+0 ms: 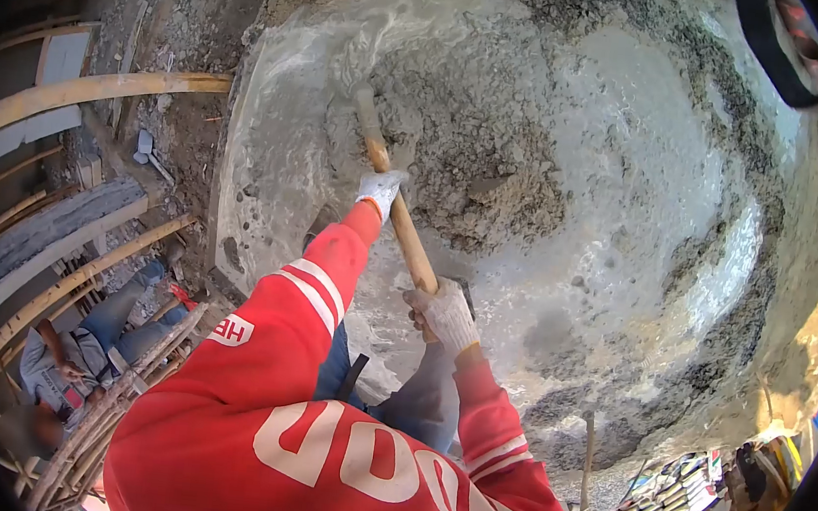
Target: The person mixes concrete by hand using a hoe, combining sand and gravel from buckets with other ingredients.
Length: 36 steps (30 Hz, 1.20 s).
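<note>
My left hand (381,192), in a white work glove with an orange cuff, is closed around the upper middle of a long wooden tool handle (410,244). Lower down, near the handle's close end, my gloved right hand (443,313) grips it too. The handle slants away from me, and its far end is coated in grey slurry. Whatever head it has is sunk in the mix and cannot be made out. Around it spreads a wide pool of wet concrete (617,246), with a rough mound of coarser mix (494,190) in the middle.
Wooden poles (100,88) and a thick beam (46,240) lie along the left. Another person (74,361) is among the timber at lower left. Stacked bags or bundles (665,507) are at lower right. A dark rounded object (778,55) juts in at upper right.
</note>
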### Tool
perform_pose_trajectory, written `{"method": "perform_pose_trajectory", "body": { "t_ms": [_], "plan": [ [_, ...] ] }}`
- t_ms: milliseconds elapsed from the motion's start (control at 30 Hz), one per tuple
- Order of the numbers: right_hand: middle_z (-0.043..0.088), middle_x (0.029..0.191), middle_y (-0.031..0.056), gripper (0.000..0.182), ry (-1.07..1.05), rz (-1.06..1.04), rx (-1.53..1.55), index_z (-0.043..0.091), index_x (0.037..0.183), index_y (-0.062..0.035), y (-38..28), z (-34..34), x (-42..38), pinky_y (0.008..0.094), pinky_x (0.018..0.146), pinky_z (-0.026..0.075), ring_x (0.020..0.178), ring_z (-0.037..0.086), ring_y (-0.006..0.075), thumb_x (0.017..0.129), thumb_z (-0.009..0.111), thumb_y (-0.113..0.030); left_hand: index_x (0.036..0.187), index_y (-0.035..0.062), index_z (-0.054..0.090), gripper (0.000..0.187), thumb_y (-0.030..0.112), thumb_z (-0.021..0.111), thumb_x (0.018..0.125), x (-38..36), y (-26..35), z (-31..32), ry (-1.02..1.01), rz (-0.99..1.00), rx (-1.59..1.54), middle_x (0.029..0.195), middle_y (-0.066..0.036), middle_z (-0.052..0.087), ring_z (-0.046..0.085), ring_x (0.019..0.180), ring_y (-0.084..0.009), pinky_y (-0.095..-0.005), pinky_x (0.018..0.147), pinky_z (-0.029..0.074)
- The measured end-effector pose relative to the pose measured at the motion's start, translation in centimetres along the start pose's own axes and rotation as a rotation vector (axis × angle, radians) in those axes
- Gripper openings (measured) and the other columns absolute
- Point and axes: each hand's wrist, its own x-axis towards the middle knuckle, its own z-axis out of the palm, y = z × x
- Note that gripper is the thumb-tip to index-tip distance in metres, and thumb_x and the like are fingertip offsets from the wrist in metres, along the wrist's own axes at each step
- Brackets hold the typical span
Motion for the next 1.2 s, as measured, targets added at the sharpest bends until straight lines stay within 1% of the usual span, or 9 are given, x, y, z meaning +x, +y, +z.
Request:
{"method": "perform_pose_trajectory", "body": {
  "t_ms": [233,333,567,700,767,867,967,1133,1200],
  "plan": [
    [0.058,0.064,0.0065,0.025,0.356,-0.072,-0.555,0.06,0.081,-0.0019,13.1,-7.9,-15.1,0.0361,0.053,0.047,0.055,0.055,0.0152,0.073,0.073,-0.022,0.083,0.0042,0.063,0.016,0.01,0.078,0.079,-16.2,-8.5,8.9,-0.103,-0.257,-0.101,0.062,-0.007,0.061,0.058,0.047,-0.0192,-0.0349,0.044,0.046],
    [0.057,0.063,0.0067,0.026,0.434,-0.068,-0.503,0.059,0.083,-0.0008,14.5,-7.4,-17.4,0.0382,0.058,0.047,0.058,0.054,0.0167,0.072,0.074,-0.019,0.081,0.005,0.062,0.017,0.013,0.078,0.081,-21.2,-4.1,9.5,-0.148,-0.325,-0.171,0.061,-0.005,0.06,0.058,0.047,-0.0164,-0.0326,0.045,0.046],
    [0.066,0.075,0.0148,0.026,0.51,-0.563,-0.296,0.062,0.098,0.0006,1.1,7.6,3.6,0.0382,0.066,0.054,0.065,0.065,0.026,0.077,0.073,-0.01,0.085,0.0022,0.057,0.025,0.018,0.076,0.085,-11.1,21.5,0.3,-0.332,0.424,-0.061,0.061,-0.003,0.06,0.061,0.051,-0.0117,-0.0268,0.049,0.051],
    [0.064,0.075,0.0136,0.025,0.381,-0.836,-0.254,0.062,0.096,0.0009,-13.6,17.2,19.4,0.0346,0.067,0.052,0.064,0.058,0.0213,0.077,0.073,-0.01,0.103,-0.0008,0.055,0.036,0.02,0.077,0.083,1.0,32.3,-6.4,0.115,1.137,0.304,0.079,-0.014,0.065,0.066,0.062,-0.0242,-0.0371,0.056,0.054],
    [0.061,0.074,0.0098,0.024,0.298,-0.922,-0.195,0.06,0.095,0.0023,-17.0,21.0,26.3,0.0354,0.063,0.049,0.065,0.054,0.0169,0.078,0.073,-0.01,0.103,-0.0022,0.055,0.035,0.019,0.074,0.083,9.8,31.6,-8.9,0.23,1.163,0.367,0.082,-0.018,0.065,0.068,0.069,-0.0315,-0.0421,0.062,0.055],
    [0.061,0.075,0.0108,0.025,0.262,-0.89,-0.197,0.06,0.095,0.0018,-11.9,25.8,35.7,0.0366,0.064,0.048,0.065,0.054,0.0187,0.079,0.073,-0.012,0.113,-0.0004,0.058,0.042,0.021,0.072,0.079,19.9,27.1,-12.7,0.308,0.748,0.497,0.1,-0.024,0.07,0.069,0.093,-0.0413,-0.0475,0.08,0.055],
    [0.063,0.076,0.0132,0.031,0.204,-0.427,-0.239,0.062,0.098,0.0025,-3.4,27.5,37.2,0.0392,0.066,0.05,0.068,0.061,0.0231,0.078,0.075,-0.018,0.11,-0.0022,0.066,0.042,0.024,0.072,0.077,26.2,17.1,-16.3,0.349,0.273,0.685,0.101,-0.025,0.071,0.071,0.094,-0.0397,-0.0454,0.079,0.056],
    [0.064,0.07,0.0157,0.044,0.447,-0.522,-0.634,0.062,0.098,0.0074,-0.3,26.3,26.2,0.039,0.063,0.055,0.066,0.069,0.0264,0.08,0.074,-0.031,0.1,-0.0042,0.07,0.039,0.026,0.073,0.074,21.1,10.7,-16.9,0.209,0.142,0.554,0.088,-0.023,0.073,0.074,0.08,-0.0342,-0.044,0.067,0.057],
    [0.062,0.063,0.0126,0.039,0.285,-0.338,-0.347,0.061,0.091,0.0067,1.1,23.9,22.6,0.037,0.056,0.053,0.056,0.066,0.0217,0.081,0.073,-0.029,0.099,-0.0042,0.07,0.041,0.028,0.074,0.074,16.1,8.9,-15.4,0.198,0.164,0.617,0.085,-0.021,0.072,0.073,0.076,-0.033,-0.0435,0.064,0.057]
  ]
}}
